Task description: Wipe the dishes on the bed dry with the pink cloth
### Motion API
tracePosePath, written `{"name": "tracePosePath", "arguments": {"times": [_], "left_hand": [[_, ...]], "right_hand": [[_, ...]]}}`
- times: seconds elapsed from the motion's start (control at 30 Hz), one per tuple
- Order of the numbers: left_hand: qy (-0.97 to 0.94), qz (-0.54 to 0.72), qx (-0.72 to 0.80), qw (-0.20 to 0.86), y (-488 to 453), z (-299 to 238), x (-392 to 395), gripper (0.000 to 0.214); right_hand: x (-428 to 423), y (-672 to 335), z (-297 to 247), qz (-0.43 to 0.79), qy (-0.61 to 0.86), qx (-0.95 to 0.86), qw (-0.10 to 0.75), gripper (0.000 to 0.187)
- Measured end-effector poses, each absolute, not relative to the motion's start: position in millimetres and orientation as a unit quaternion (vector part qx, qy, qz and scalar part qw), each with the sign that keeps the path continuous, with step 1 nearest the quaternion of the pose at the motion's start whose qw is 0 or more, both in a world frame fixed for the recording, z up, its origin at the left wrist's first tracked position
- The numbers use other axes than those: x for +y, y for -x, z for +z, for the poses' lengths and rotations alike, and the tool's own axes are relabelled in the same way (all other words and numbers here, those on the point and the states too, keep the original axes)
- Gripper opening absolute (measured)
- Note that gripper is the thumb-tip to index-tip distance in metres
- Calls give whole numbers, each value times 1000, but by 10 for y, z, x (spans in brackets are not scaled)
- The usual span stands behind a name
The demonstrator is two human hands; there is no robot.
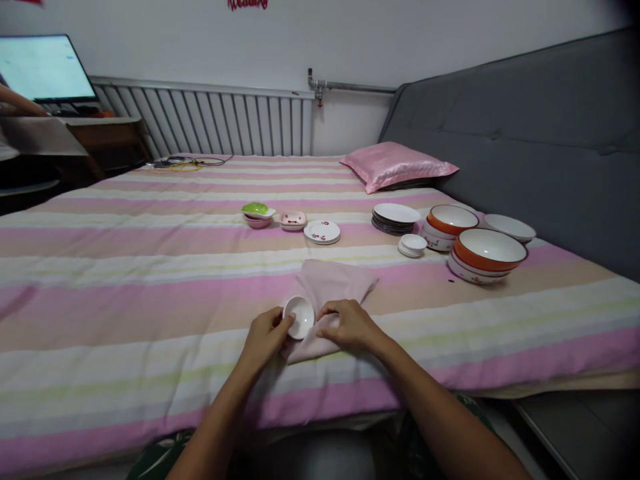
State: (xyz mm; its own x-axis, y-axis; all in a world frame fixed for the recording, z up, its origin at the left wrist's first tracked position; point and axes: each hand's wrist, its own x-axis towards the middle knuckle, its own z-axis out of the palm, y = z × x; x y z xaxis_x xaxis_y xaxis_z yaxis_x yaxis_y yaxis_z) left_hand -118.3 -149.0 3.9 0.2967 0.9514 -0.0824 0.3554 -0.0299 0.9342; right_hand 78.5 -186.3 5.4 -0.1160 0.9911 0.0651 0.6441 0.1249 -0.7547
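Note:
A small white bowl [302, 319] is tilted towards me, its inside showing. My left hand [267, 335] grips it at the left rim, thumb over the edge and the other fingers behind. Beneath the bowl a pale pink cloth [333, 280] lies spread on the bed. Just right of the bowl, my right hand [347, 325] is curled on the cloth, with a fold of it between thumb and fingers. Its fingertips are close to the bowl's right rim; whether they touch it I cannot tell.
Across the striped bed [150, 287] stand a green leaf-shaped dish [257, 209], small pink dishes [293, 220], flowered plates [323, 231], a plate stack [396, 217], small white dishes [413, 245] and orange bowls [490, 252]. Farther back are a pink pillow [397, 163] and cables [193, 161].

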Motion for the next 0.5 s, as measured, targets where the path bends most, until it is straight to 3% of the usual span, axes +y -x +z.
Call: {"name": "tracePosePath", "arguments": {"times": [0.3,0.5], "left_hand": [[-653,302,503,479,1181,49,-1502,30],[-652,293,495,493,1171,93,-1519,30]], "right_hand": [[-1875,-823,111,512,412,-635,405,8],[-1836,-722,36,346,466,-653,487,9]]}}
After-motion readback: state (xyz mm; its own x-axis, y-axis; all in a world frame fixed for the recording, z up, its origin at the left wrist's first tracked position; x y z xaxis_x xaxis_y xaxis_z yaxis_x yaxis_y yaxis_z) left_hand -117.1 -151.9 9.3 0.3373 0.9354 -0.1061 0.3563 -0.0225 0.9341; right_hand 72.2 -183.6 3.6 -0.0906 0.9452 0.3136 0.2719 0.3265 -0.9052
